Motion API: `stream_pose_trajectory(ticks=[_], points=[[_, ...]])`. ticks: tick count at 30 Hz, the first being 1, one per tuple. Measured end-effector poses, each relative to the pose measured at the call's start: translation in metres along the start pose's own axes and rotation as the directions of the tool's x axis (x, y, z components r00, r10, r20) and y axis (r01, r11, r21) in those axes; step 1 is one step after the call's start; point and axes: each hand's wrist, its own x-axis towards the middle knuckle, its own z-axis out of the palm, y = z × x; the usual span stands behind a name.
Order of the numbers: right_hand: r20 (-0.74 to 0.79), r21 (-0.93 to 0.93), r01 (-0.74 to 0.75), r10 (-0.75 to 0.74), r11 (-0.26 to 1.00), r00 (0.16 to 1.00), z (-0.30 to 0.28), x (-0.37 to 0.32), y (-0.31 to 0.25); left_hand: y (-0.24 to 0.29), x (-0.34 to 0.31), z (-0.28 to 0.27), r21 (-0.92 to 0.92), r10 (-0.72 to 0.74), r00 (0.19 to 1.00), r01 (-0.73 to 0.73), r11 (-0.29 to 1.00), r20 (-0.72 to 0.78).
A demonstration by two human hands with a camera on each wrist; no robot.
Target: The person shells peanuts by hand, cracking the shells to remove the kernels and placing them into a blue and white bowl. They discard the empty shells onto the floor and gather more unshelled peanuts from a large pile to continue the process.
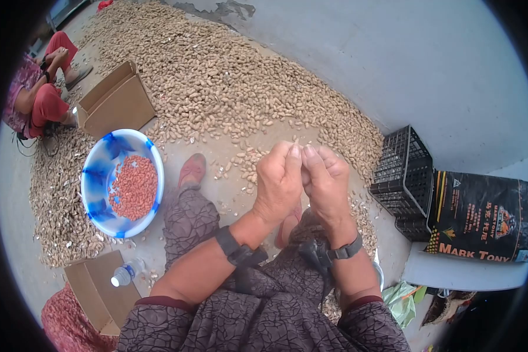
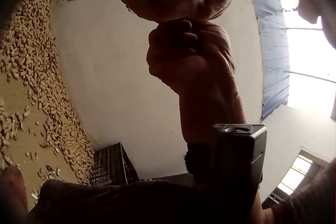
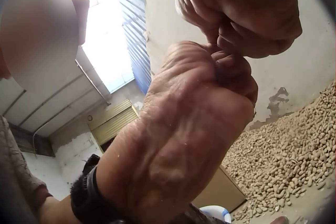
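Both hands meet in front of the body, thumb tips side by side and fingers curled in. My left hand and my right hand pinch a peanut between them; only a small pale bit of it shows above the thumbs. In the left wrist view the right hand appears below the left, its fingers folded. The right wrist view shows the left hand from its underside, knuckles close against the right. Beyond the hands spreads a large heap of unshelled peanuts.
A blue-and-white basin holds reddish shelled peanuts. Cardboard boxes and a plastic bottle lie left. Black crates and a black sack stand right by the wall. Another person sits far left.
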Motion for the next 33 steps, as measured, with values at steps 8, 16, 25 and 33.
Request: stream_pose_trajectory(ticks=[8, 16, 25, 33], points=[[0.065, -0.243, 0.279, -0.272, 0.929, 0.96, 0.004, -0.002, 0.013, 0.0, 0.003, -0.004, -0.383, -0.321, 0.945, 0.318, 0.867, 0.059], [0.066, -0.044, 0.054, -0.051, 0.998, 0.997, 0.002, -0.006, 0.001, 0.015, 0.008, -0.018, -0.549, -0.45, 0.855, 0.513, 0.66, 0.257], [0.029, -0.036, -0.118, 0.119, 0.992, 0.992, 0.002, -0.004, -0.011, 0.02, 0.007, -0.017, -0.417, -0.347, 0.916, 0.4, 0.816, 0.2], [0.171, 0.135, -0.255, 0.231, 0.957, 0.958, -0.017, 0.003, -0.008, 0.018, 0.009, -0.021, -0.006, -0.156, 0.948, 0.164, 0.987, 0.279]])
